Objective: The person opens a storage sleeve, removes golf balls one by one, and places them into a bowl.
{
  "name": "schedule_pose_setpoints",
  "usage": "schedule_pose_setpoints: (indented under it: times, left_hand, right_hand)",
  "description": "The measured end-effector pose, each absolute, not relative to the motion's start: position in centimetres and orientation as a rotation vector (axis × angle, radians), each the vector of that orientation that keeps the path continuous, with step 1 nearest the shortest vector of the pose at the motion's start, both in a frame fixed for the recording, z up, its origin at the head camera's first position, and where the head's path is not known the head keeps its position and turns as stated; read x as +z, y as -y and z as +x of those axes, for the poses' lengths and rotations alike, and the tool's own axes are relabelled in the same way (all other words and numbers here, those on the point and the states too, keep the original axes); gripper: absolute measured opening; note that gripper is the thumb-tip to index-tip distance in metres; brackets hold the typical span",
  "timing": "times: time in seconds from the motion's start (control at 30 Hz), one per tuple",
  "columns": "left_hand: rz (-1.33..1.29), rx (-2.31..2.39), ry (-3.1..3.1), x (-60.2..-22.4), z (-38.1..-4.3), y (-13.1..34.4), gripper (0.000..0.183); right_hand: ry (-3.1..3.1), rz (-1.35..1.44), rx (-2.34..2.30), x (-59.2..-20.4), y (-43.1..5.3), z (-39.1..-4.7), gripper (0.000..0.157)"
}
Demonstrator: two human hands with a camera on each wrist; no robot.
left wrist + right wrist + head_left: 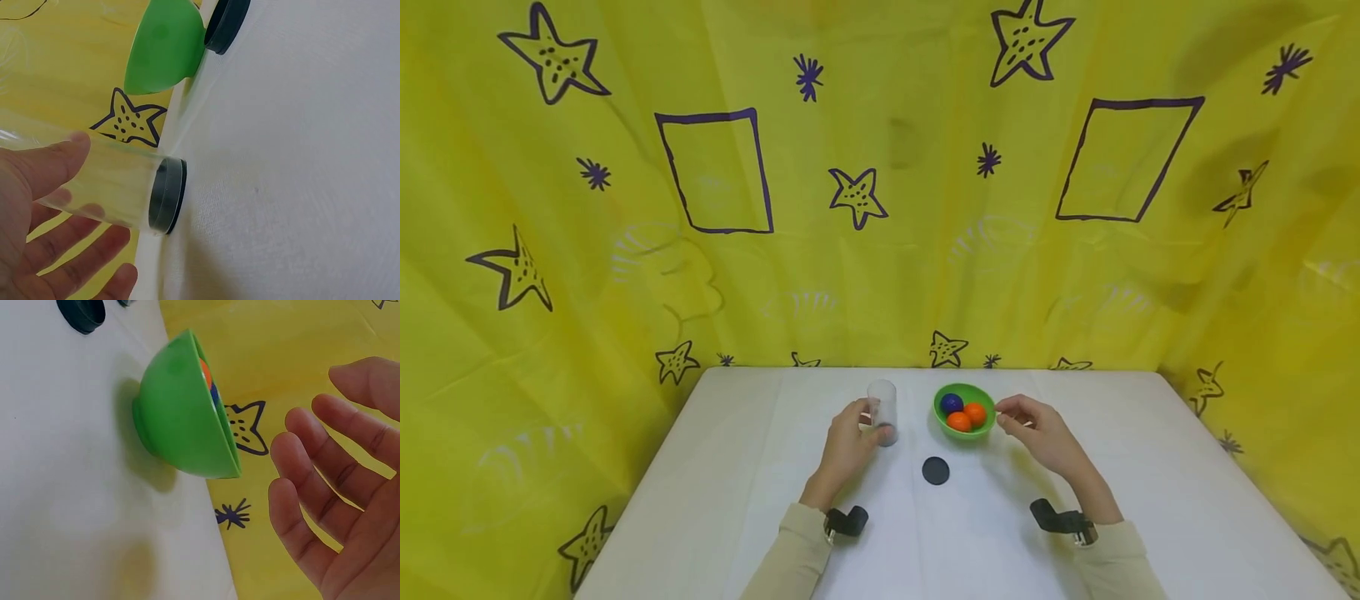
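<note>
A clear plastic tube (883, 400) with a black base stands upright on the white table. My left hand (846, 446) holds it, thumb on the near side and fingers behind; in the left wrist view the black base (167, 195) sits at the tabletop. To its right is a green bowl (967, 436) containing a blue ball (951, 403) and two orange balls, one orange ball (976, 413) nearest the right rim. My right hand (1043, 433) hovers beside that rim, fingers loosely bent and nothing between them, apart from the bowl in the right wrist view.
Between my forearms, a round black lid (936, 471) lies on the white table (977, 542), nearer me than the bowl. Yellow curtain (910, 275) with drawn stars hangs behind the table's far edge and along both sides.
</note>
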State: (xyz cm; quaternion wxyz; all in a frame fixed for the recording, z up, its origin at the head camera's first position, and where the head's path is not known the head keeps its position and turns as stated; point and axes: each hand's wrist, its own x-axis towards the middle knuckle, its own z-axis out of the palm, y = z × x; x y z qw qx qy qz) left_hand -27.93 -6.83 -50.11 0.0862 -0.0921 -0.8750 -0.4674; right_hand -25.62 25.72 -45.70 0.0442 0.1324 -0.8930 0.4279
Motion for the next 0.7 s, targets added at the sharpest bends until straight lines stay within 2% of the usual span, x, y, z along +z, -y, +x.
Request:
schedule_pose_setpoints:
  times: [0.33, 0.7]
  left_hand:
    - [-0.263, -1.348, 2.633, -49.5, -28.6, 6.6, 0.045]
    - [-0.246, -1.324, 2.805, -49.6, -28.8, 7.4, 0.063]
  right_hand:
    - [2.722, 0.405, 1.272, -44.9, -26.2, -25.9, 0.033]
    - [2.749, 0.396, 1.291, -44.1, -25.8, -25.5, 0.028]
